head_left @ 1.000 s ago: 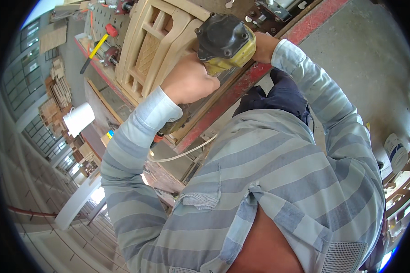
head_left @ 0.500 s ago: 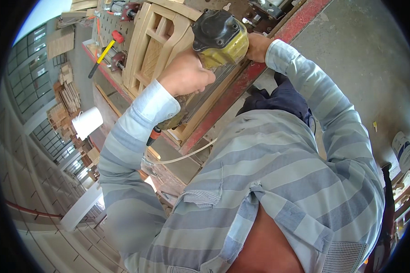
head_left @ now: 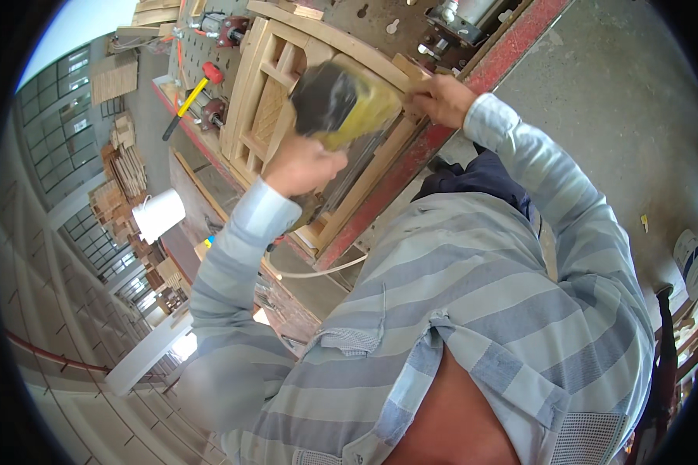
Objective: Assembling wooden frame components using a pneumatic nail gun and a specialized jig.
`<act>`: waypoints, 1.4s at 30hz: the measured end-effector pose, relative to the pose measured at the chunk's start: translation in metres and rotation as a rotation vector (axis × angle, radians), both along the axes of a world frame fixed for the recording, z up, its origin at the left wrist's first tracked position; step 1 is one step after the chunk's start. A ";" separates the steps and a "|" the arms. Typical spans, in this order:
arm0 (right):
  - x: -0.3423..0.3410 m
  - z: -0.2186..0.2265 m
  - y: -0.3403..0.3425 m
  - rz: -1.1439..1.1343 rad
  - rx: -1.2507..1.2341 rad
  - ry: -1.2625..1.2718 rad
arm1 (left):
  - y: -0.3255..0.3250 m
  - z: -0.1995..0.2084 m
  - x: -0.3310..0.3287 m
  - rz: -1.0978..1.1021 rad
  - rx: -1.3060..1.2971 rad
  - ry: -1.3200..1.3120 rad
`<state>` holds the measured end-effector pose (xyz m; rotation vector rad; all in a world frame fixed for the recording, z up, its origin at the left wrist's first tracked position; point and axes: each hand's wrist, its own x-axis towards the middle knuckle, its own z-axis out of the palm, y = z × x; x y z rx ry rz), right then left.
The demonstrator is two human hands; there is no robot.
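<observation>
My left hand (head_left: 306,164) is closed round the handle of a yellow nail gun (head_left: 364,108) with a black cap. Motion smears the gun, which is above the near part of a pale wooden frame (head_left: 270,97) with curved rails and inner slats. To its right, my right hand (head_left: 444,101) pinches a small wood piece (head_left: 409,70) at the frame's right end, close to the red bench edge. Its fingertips are partly hidden by the wood, and the gun covers part of the frame.
A perforated metal bench (head_left: 349,17) with a red edge (head_left: 504,66) carries clamps (head_left: 229,31) and a pneumatic cylinder (head_left: 473,19). A red-headed mallet (head_left: 190,101) lies at the left. A pale hose (head_left: 318,273) hangs near my body. A white bucket (head_left: 159,215) and stacked boards stand beyond.
The nail gun has swung left and nearer to me in my left hand. My right hand, partly behind the gun before, is now apart from it, showing its fingers on the wood piece.
</observation>
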<state>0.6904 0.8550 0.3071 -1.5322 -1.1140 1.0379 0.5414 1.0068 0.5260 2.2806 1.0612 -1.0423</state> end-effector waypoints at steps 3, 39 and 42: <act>-0.020 0.013 -0.002 0.150 -0.077 0.199 | 0.010 -0.014 -0.037 -0.049 0.047 -0.379; -0.090 -0.031 0.113 -0.129 -0.224 0.743 | 0.095 -0.038 -0.018 0.710 -0.499 -0.614; -0.094 -0.032 0.115 -0.166 -0.201 0.761 | 0.099 -0.035 -0.009 0.695 -0.513 -0.584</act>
